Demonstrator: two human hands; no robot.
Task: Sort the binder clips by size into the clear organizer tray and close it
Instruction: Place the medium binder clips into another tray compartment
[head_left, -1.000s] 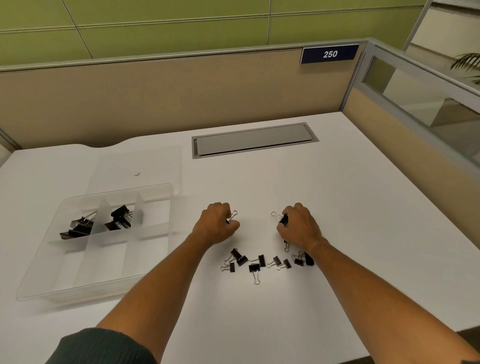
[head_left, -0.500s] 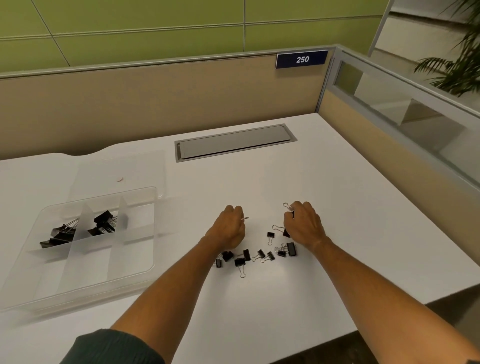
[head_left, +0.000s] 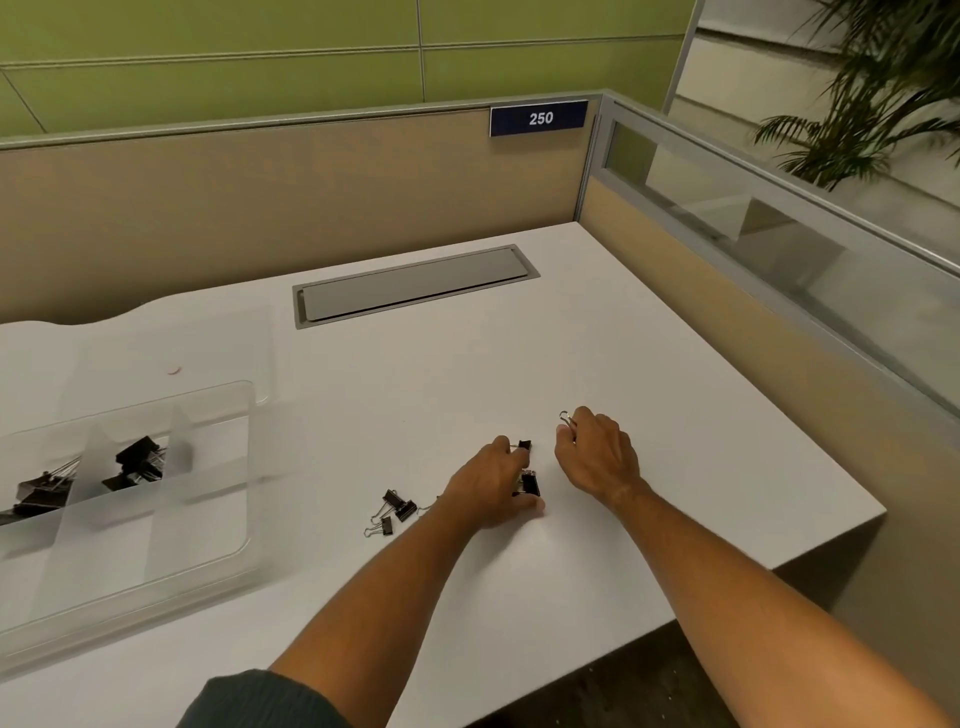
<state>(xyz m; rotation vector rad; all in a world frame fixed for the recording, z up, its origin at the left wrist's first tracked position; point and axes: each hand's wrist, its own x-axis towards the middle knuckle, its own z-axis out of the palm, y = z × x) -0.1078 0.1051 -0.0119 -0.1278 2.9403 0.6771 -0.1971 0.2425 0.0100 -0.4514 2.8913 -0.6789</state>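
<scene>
Small black binder clips lie on the white desk. My left hand (head_left: 496, 486) rests over some of them, its fingers closed on small binder clips (head_left: 529, 483), with one black clip (head_left: 524, 445) at its fingertips. My right hand (head_left: 597, 454) is curled shut on binder clips, a silver wire handle (head_left: 565, 417) sticking out at its top. A few loose small clips (head_left: 396, 512) lie just left of my left wrist. The clear organizer tray (head_left: 156, 530) sits at the left, open, with larger black clips (head_left: 136, 462) in two far compartments.
The tray's clear lid (head_left: 208, 343) lies flat behind the tray. A grey cable hatch (head_left: 415, 286) is set into the desk further back. Beige partitions close the back and right sides. The desk's front right corner (head_left: 878, 517) is near my right arm.
The view has swung right, so the tray sits further left. My left hand has moved right over the clip pile, towards my right hand, and holds clips.
</scene>
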